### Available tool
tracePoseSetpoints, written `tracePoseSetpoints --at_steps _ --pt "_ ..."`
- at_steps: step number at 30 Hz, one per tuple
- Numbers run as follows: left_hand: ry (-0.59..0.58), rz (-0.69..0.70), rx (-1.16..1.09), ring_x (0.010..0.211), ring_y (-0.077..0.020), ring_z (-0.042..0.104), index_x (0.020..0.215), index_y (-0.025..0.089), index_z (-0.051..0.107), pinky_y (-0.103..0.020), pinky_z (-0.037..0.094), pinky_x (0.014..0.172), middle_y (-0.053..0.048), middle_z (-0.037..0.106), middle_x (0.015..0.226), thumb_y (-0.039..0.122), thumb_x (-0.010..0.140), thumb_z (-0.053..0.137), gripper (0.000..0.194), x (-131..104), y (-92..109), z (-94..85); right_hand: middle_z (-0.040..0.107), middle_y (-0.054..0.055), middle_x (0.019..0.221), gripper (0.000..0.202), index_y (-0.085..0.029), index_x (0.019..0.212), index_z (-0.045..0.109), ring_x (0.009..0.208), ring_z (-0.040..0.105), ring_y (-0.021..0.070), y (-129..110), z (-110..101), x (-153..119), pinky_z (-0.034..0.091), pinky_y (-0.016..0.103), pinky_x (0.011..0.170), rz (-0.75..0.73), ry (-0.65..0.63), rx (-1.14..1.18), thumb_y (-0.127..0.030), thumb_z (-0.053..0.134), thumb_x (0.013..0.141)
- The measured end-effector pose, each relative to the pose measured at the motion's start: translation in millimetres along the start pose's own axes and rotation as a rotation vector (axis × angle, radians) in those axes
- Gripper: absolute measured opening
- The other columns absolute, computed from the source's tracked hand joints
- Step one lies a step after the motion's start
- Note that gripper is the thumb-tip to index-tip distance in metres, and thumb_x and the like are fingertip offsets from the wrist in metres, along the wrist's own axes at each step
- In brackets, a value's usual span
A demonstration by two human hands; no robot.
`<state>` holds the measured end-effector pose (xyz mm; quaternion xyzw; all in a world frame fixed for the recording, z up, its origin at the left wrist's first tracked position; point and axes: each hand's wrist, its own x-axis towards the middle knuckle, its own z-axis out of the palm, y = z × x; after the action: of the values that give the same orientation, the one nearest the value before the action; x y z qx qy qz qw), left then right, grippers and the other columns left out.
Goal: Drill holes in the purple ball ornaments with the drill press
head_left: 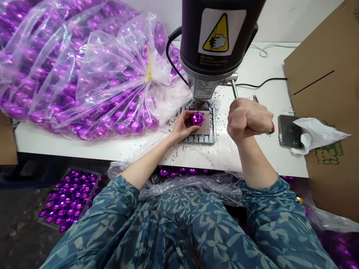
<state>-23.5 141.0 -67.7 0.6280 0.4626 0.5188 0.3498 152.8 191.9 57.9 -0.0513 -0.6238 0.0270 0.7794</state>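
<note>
**A purple ornament is held under the drill machine**

In the head view, the left hand [181, 126] holds a faceted purple ornament [198, 120] between thumb and fingers. The ornament sits on a brown board [206, 129], above the metal base [200, 141] of the drill machine [193, 63], directly under its chuck. The right hand [248, 117] is closed in a fist around the end of the lever [233, 88]. Dark shavings [220, 112] are scattered around the base on the white tabletop [70, 146].

I judge that the step in hand is drilling this ornament. I cannot tell if the bit touches it or is just above. The move seems to call for a steady left hand, with fingers away from the bit, and an even pull on the lever.

About containers: at the left, a big clear bag [112, 56], closed by a yellow tie [149, 63], is full of similar purple ornaments. Lower down, a clear tray [97, 180] carries rows of purple pieces [70, 194]. Near the lap, more purple pieces [174, 172] show behind crumpled plastic [190, 191]. At the right stands a cardboard box [316, 112]; its inside is not visible.
</note>
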Motion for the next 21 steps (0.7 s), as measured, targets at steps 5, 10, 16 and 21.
tracePoseSetpoints --at_steps 5,10,16,21 --pt "0.002 -0.011 -0.031 0.128 -0.0311 0.075 0.125 0.023 0.055 -0.052 0.059 0.113 -0.013 0.076 0.131 0.037 0.081 0.093 0.059 3.3 -0.9 1.6 0.022 -0.006 0.042 0.068 -0.017 0.052 0.021 0.035 0.026 0.0020 -12.8 24.2 51.2 0.014 0.026 0.042 0.196 0.067 0.027 -0.041 0.061 0.102" --pt "0.204 0.000 0.115 0.119 -0.0289 0.076 0.133 0.023 0.054 -0.050 0.063 0.105 -0.012 0.076 0.126 0.040 0.084 0.091 0.063 -12.3 17.7 3.3 0.017 -0.008 0.042 0.076 -0.024 0.055 0.022 0.030 0.025 0.0044 10.9 46.1 104.9 0.007 0.030 0.035 0.419 0.017 0.111 -0.079 0.071 0.072" --pt "-0.108 0.339 0.302 0.091 -0.0207 0.079 0.131 0.021 0.064 -0.038 0.067 0.082 -0.007 0.081 0.105 0.052 0.098 0.076 0.047 -129.6 62.1 -22.2 0.012 -0.008 0.041 0.085 -0.024 0.054 0.017 0.030 0.025 0.0040 13.4 45.9 109.3 0.003 0.031 0.036 0.467 -0.001 0.166 -0.091 0.068 0.066" --pt "-0.525 -0.067 0.895 0.091 -0.0312 0.080 0.130 0.018 0.072 -0.043 0.065 0.081 -0.012 0.081 0.105 0.055 0.096 0.075 0.051 -220.2 52.7 -45.3 0.017 -0.008 0.041 0.084 -0.022 0.053 0.020 0.032 0.027 0.0033 4.7 45.8 110.8 0.006 0.030 0.039 0.487 -0.006 0.160 -0.089 0.069 0.066"
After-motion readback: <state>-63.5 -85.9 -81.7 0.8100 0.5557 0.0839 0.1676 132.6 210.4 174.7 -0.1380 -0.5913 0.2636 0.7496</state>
